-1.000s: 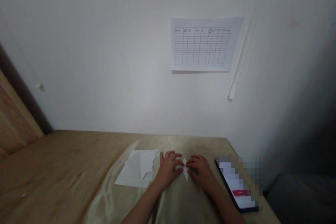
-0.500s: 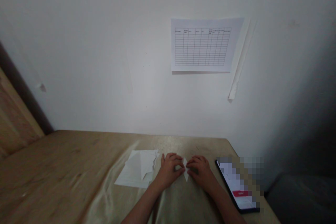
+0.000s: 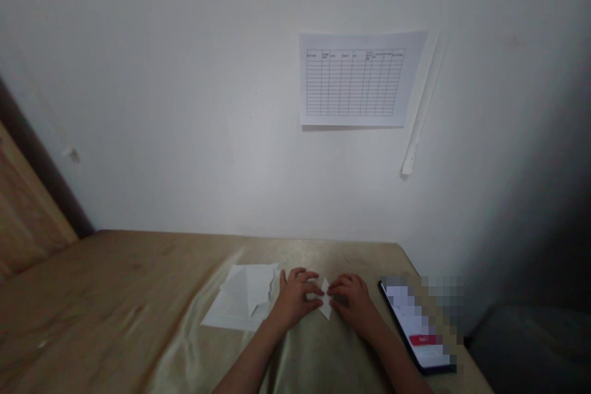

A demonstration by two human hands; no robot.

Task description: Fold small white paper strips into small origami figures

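A pale wall (image 3: pixel 161 92) is seen rising behind a table (image 3: pixel 120 295) that is draped in a glossy brown cover. A wooden panel (image 3: pixel 28 203) is glimpsed at far left. A printed grid sheet (image 3: pixel 353 80) is mounted on the wall, its small lettering too blurred to be read. White papers (image 3: pixel 233 298) are laid overlapping on the table's cover, just beside the left forearm, with one torn-looking edge turned toward the hands. A phone (image 3: pixel 410 323), its lit screen partly masked by pixelation, is set near the right forearm.

Between the two, a left hand (image 3: pixel 295 297) and a right hand (image 3: pixel 354 298) are brought close together, palms down and fingers curved. A small pointed white paper piece (image 3: pixel 326 311) is held in place on the table between the fingertips, its left edge met by one hand and its right edge by the other. Whether either thumb and forefinger are fully closed on it cannot be told.

The paper piece is apparently being shaped or creased; light, matched pressure from both sides is judged to be called for, lest the slip be skewed. No container is seen, and so no contents can be reported.
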